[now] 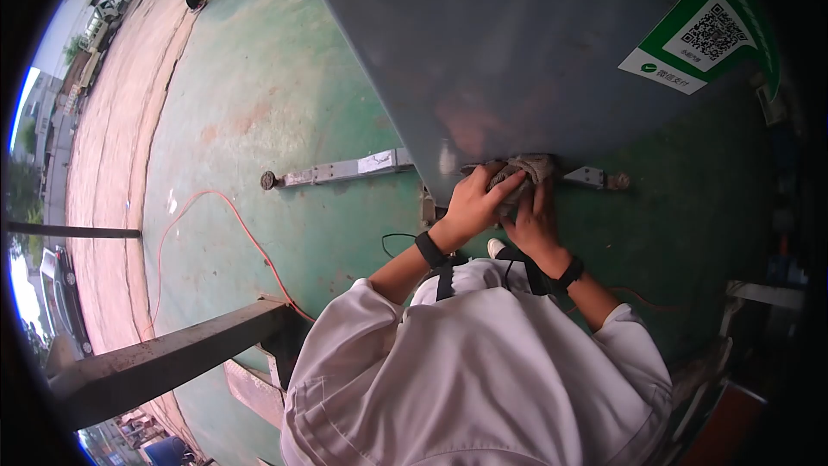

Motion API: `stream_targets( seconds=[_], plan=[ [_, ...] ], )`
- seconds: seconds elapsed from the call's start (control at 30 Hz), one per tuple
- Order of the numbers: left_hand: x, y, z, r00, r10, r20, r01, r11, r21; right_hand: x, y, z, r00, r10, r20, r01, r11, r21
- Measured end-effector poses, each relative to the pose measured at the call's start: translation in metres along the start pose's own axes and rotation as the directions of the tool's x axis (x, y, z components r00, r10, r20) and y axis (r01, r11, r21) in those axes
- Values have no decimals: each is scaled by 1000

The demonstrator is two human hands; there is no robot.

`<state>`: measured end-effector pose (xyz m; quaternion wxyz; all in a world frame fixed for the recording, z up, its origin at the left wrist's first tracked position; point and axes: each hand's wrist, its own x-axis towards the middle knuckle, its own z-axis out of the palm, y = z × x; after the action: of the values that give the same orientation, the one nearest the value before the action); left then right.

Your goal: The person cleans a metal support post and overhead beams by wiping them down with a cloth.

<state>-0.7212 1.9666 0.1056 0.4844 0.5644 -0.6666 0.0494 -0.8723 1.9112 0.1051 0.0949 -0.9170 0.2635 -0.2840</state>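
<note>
Two hands gathered a bunched cloth at the near edge of a grey panel.
The left hand (466, 211) had its fingers curled around the cloth (541, 166), and the right hand (535, 226) closed on it from the other side, so the grip was drawn in with little gap; fingers and folds hid the exact contact. The cloth lay between the hands, just at the grey panel (492, 43), though whether it touched could not be told. The step in hand seemed to be working the folds with both hands; the next move probably called for a firm hold on the loose fabric. Farther out were a sticker (707, 34), a metal leg (341, 170) and a red hose (245, 231) on the green floor (276, 78).
</note>
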Motion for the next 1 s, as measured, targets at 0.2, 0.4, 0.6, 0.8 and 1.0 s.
stream_targets(
  seconds=[0.2,0.4,0.6,0.8,1.0],
  plan=[
    [49,11,-71,931,191,-312,-156,979,134,63,-44,-19,975,-151,-160,158,987,35],
    [104,23,-137,737,209,-642,-58,967,248,155,-121,-56,831,-274,-484,342,938,57],
    [55,-7,-116,860,156,-486,-57,975,213,125,-101,-23,906,-255,-339,310,943,120],
    [-36,-43,-45,961,-82,-264,124,981,149,38,-44,46,980,-191,-55,194,980,44],
    [-41,-30,-38,966,-226,-123,230,973,16,6,-21,43,983,-169,66,176,976,-126]
  ],
)
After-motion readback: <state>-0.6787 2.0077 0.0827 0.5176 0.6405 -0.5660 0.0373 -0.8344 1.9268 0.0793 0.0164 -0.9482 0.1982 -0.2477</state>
